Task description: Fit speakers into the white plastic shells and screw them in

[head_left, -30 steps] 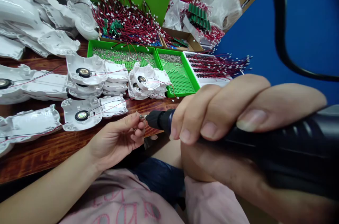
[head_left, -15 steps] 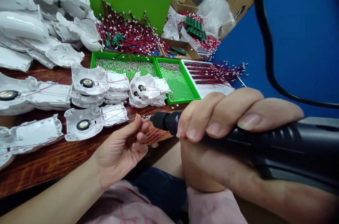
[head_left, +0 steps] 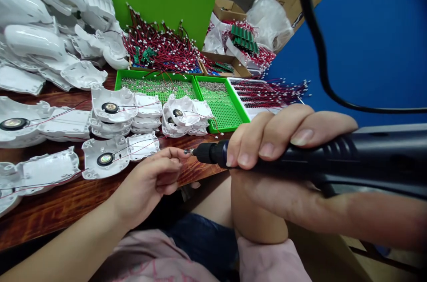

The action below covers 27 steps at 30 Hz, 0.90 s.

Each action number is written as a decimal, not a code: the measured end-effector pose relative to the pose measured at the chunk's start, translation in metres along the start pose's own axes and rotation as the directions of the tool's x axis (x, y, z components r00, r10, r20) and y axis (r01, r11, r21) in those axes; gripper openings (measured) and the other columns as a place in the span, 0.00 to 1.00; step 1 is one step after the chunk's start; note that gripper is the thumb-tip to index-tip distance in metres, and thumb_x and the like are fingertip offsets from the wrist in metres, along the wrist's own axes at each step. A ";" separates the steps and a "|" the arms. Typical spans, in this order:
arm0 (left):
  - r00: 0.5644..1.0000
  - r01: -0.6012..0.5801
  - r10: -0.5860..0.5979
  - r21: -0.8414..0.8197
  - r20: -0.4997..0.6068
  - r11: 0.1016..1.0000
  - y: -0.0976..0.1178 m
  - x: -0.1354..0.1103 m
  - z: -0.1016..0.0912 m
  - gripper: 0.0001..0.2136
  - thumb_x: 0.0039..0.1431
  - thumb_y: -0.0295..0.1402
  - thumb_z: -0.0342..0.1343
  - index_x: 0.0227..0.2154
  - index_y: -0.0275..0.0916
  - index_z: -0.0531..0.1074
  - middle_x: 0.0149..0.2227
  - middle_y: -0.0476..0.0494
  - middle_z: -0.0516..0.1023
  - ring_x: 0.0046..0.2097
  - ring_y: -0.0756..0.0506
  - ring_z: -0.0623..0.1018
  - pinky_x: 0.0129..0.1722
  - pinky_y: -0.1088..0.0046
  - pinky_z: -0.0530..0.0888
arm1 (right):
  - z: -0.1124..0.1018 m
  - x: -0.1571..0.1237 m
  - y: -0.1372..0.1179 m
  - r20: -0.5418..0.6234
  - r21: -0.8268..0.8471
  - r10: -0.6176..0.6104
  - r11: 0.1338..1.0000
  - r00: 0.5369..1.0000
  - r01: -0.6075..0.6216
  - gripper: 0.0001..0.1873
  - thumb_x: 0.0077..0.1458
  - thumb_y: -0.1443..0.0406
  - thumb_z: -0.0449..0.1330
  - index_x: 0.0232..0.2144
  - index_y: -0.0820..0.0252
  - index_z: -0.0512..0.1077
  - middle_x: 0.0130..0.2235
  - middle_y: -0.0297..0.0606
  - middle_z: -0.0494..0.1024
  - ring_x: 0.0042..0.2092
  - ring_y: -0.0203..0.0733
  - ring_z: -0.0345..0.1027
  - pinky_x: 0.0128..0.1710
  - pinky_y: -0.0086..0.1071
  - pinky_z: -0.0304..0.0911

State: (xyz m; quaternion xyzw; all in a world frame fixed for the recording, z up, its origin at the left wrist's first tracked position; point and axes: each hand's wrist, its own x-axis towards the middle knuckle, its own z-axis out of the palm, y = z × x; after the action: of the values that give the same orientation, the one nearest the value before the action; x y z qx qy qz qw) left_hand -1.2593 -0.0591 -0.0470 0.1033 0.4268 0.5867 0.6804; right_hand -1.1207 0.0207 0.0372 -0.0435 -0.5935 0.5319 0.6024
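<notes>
My right hand point(head_left: 276, 139) is wrapped round a black electric screwdriver point(head_left: 320, 151), which lies level and points left. At the end of its short bit sits a small metal screw point(head_left: 187, 151). The fingertips of my left hand point(head_left: 151, 179) meet at this screw, index finger outstretched and the others curled in. Just left of that hand lies a white plastic shell half point(head_left: 116, 142) on the wooden table point(head_left: 110, 193), with a round speaker point(head_left: 105, 159) and thin red and black wires in it.
More white shells point(head_left: 111, 104) with speakers stand stacked behind, and a heap of glossy white casings point(head_left: 43, 46) fills the back left. Two green trays point(head_left: 245, 115) hold small screws. Red wire bundles point(head_left: 163, 50) lie behind them. A black cable point(head_left: 315, 37) hangs at the upper right.
The left hand has turned over, its back now showing and its index finger reaching to the screw. The screwdriver has shifted slightly and looks more level.
</notes>
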 end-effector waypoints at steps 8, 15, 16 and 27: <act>0.768 -0.358 0.634 0.879 0.086 0.315 -0.009 -0.008 -0.009 0.12 0.58 0.40 0.60 0.42 0.40 0.75 0.18 0.55 0.58 0.21 0.56 0.59 0.23 0.83 0.57 | 0.000 -0.002 0.005 -0.010 -0.006 0.063 0.998 0.998 -0.063 0.11 0.58 0.53 0.62 0.31 0.51 0.70 0.26 0.30 0.68 0.23 0.37 0.67 0.21 0.35 0.68; 0.730 -0.430 0.677 0.833 0.094 0.348 -0.012 -0.007 -0.014 0.07 0.57 0.36 0.61 0.35 0.38 0.79 0.24 0.47 0.74 0.25 0.54 0.69 0.25 0.83 0.63 | 0.003 -0.004 0.010 0.058 -0.034 0.075 0.997 0.995 -0.073 0.11 0.60 0.52 0.60 0.33 0.49 0.69 0.27 0.28 0.69 0.24 0.35 0.68 0.22 0.32 0.69; 0.725 -0.432 0.683 0.831 0.088 0.350 -0.013 -0.007 -0.016 0.08 0.57 0.36 0.61 0.35 0.38 0.80 0.24 0.47 0.74 0.25 0.54 0.69 0.26 0.82 0.63 | 0.003 -0.004 0.010 0.065 -0.034 0.083 0.996 0.994 -0.081 0.11 0.60 0.51 0.60 0.33 0.49 0.69 0.27 0.28 0.69 0.24 0.35 0.69 0.23 0.33 0.69; 0.847 -0.293 0.532 0.845 0.011 0.448 -0.013 -0.011 -0.017 0.19 0.56 0.46 0.62 0.47 0.42 0.74 0.20 0.56 0.54 0.22 0.54 0.59 0.25 0.81 0.59 | 0.007 0.001 0.007 0.041 -0.027 0.109 0.994 0.993 -0.108 0.17 0.56 0.48 0.62 0.30 0.53 0.69 0.25 0.29 0.68 0.22 0.36 0.66 0.20 0.33 0.67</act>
State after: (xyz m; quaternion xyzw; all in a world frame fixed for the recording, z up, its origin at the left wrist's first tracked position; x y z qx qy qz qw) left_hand -1.2614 -0.0789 -0.0602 0.4321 0.6938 0.4753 0.3256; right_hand -1.1303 0.0209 0.0348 -0.0716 -0.6095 0.5573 0.5592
